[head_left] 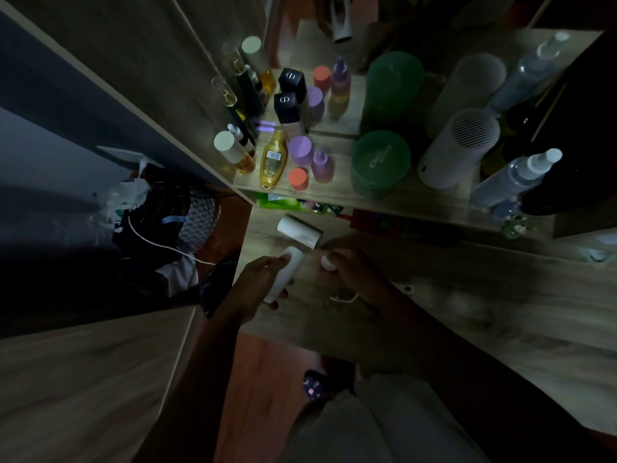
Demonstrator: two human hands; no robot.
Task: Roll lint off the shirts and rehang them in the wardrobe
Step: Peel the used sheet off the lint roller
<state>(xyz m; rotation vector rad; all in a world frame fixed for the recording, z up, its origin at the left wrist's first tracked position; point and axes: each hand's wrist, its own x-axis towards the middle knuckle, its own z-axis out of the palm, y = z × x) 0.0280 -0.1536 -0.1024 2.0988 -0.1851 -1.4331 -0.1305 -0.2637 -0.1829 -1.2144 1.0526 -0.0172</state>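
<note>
A white lint roller lies over the wooden dresser top (467,295) in dim light. Its paper roll (299,231) points up and left, and its white handle (286,273) runs down toward me. My left hand (257,289) is wrapped around the handle. My right hand (350,272) is closed beside the roll's end, pinching a small white piece (329,262) at the roller's neck. No shirt shows clearly in this view.
A shelf (334,192) above the dresser top holds several bottles, a gold bottle (273,160), green tubs (380,162) and a white cylinder (457,148). A heap of bags and clothes (160,228) sits on the floor at left. Wardrobe panels rise on the left.
</note>
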